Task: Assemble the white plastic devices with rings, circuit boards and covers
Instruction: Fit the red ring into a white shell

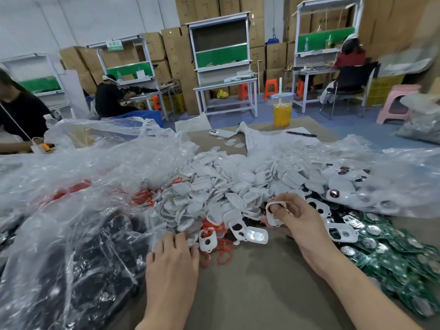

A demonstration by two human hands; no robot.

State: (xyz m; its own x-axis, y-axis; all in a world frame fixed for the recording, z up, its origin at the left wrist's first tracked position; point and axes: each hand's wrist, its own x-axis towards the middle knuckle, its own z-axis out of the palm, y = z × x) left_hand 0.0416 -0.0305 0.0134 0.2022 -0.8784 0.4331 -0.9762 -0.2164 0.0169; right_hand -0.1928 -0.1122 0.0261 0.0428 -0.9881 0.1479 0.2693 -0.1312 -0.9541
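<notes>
There is one white phone (222,133), one black pen (301,134), one paper sheet (269,141) and one cup of yellow drink (282,113). White plastic shells (214,177), red rings (223,255) and green circuit boards (400,256) are heaped beyond counting.

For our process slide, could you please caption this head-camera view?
Right hand holds a white plastic shell; left hand rests on the parts pile beside red rings.

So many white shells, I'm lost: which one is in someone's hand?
The white shell pinched by the right hand. All the others lie loose in the pile, and the left hand only rests at its edge.
</notes>
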